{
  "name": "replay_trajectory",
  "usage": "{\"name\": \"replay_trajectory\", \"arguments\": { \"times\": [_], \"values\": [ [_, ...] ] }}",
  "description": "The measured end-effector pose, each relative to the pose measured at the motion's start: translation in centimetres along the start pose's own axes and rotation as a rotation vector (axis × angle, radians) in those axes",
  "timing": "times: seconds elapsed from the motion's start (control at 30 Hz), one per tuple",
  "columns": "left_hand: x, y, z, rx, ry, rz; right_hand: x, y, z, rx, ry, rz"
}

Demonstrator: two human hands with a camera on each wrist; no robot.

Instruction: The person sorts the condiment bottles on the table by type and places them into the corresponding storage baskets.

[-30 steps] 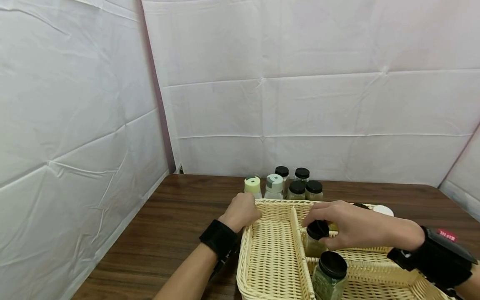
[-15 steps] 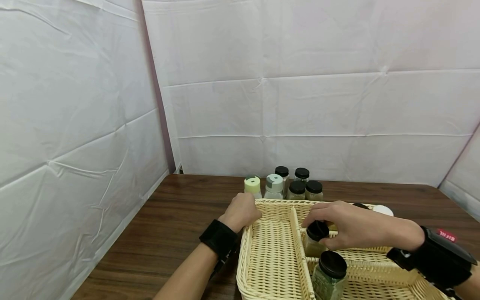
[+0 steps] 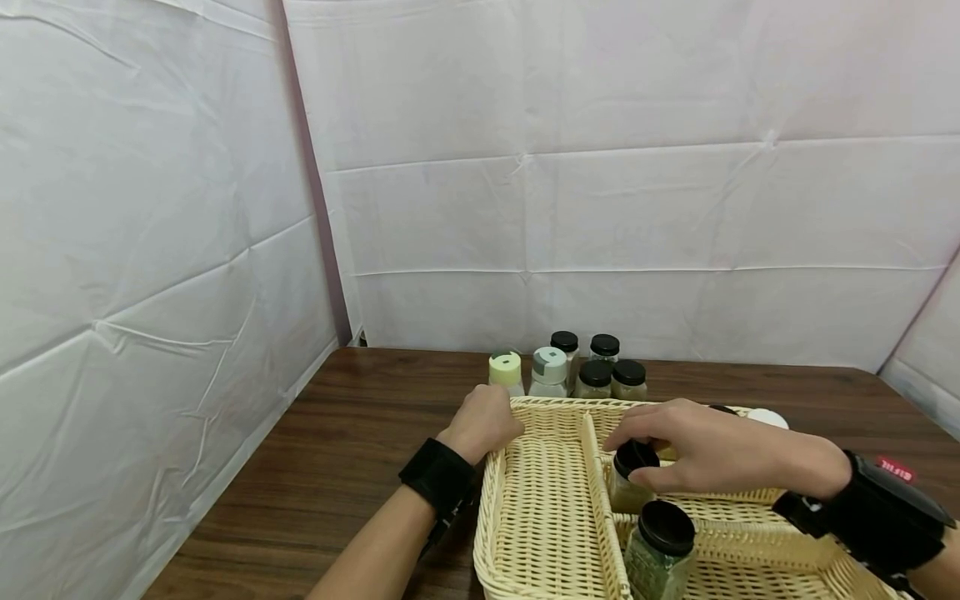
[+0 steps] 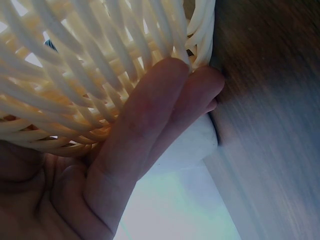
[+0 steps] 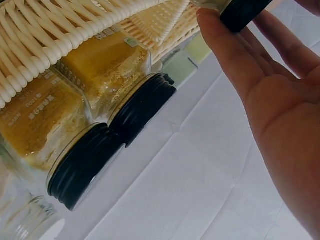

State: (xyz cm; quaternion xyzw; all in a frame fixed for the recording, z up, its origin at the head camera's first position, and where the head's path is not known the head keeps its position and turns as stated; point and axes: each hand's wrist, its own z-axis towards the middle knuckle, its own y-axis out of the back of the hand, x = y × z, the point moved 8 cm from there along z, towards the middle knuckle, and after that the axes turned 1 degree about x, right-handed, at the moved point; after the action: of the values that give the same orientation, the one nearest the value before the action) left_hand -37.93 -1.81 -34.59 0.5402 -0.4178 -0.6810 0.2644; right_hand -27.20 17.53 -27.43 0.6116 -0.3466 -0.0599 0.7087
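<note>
My left hand (image 3: 483,423) grips the back left corner of a pale wicker basket (image 3: 491,533). In the left wrist view, its fingers (image 4: 145,115) lie along the outside of the weave. My right hand (image 3: 701,450) reaches over the basket and holds a glass jar (image 3: 628,496) by its black lid, the fingers behind and the thumb in front. This jar stands upright in a middle compartment, beside the divider. Nearer me, a taller jar of green dried herbs (image 3: 660,558) stands in the front compartment. Yellow-filled jars (image 5: 107,65) with black lids show in the right wrist view.
Behind the basket on the dark wood table (image 3: 352,433) stand several black-lidded jars (image 3: 595,379), a yellow-capped bottle (image 3: 506,371) and a pale green-capped bottle (image 3: 549,371). A white lid (image 3: 767,418) shows past my right forearm. White sheeting (image 3: 600,208) hangs around the table.
The thumb of my right hand has shifted slightly left across the front of the jar. The left hand and the basket stay where they were.
</note>
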Motion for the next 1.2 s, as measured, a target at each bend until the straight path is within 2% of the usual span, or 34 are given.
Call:
{"name": "replay_trajectory", "arguments": {
  "times": [0.6,0.8,1.2],
  "values": [
    [0.0,0.0,0.0,0.005,-0.001,-0.010,-0.6,1.3,0.6,-0.057,-0.042,-0.015],
    [0.0,-0.2,0.1,0.009,0.007,-0.003,-1.1,2.2,0.7,-0.115,-0.037,-0.059],
    [-0.2,-0.2,0.2,0.011,-0.001,-0.003,-2.8,4.0,1.3,-0.230,-0.103,-0.136]
  ]
}}
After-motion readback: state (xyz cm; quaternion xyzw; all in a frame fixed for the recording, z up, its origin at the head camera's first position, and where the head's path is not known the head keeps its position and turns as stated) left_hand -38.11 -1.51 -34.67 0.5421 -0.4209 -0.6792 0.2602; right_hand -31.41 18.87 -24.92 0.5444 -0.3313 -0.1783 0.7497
